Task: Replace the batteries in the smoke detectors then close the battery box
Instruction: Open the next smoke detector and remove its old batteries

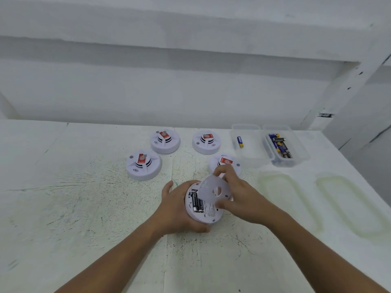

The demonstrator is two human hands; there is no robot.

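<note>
My left hand [176, 210] grips a white smoke detector [208, 214] turned back side up, just above the table. Two black batteries [197, 201] lie in its uncovered compartment. My right hand [239, 193] holds the round white back cover [209, 190] tilted over the detector. Several more detectors with red labels stand on the table: one at the left [143, 164], two at the back [165, 141] [206, 141], one partly hidden behind my right hand [227, 162]. A clear box [284, 144] at the back right holds several batteries. A second clear box [247, 142] holds one blue battery [240, 141].
Two translucent lids [287, 197] [351, 206] lie flat on the table at the right, in front of the boxes. The white worktable [84, 208] is scuffed and speckled. A white wall stands behind it, and a slanted white post [347, 89] rises at the back right.
</note>
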